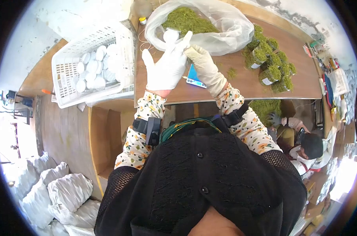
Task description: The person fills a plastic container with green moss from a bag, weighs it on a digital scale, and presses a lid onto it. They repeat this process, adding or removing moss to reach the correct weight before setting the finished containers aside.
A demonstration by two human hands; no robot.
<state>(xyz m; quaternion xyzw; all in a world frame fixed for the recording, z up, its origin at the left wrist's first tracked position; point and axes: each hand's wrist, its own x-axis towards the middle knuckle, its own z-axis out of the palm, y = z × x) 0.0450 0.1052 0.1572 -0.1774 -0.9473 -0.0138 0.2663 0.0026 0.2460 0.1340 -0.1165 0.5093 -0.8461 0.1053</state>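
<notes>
My left hand (166, 71), in a white glove, is raised above the table with its fingers spread and holds nothing that I can see. My right hand (207, 69), in a cream glove, is closed at the finger side of the left glove, its fingertips pinching the white material there. Just beyond both hands lies a large clear plastic bag (235, 33) with a heap of loose green plant strands (188, 20) in it. A round white lid or cup (171, 35) shows at the bag's near edge. Partly covered by my right hand is a blue scale (194, 77).
A white plastic basket (62, 88) of round white-topped containers stands at the left. Several clear jars (271, 74) stuffed with green strands cluster on the table's right. Below right, a co-worker (310, 145) sits by more green strands. White sacks (70, 192) lie at lower left.
</notes>
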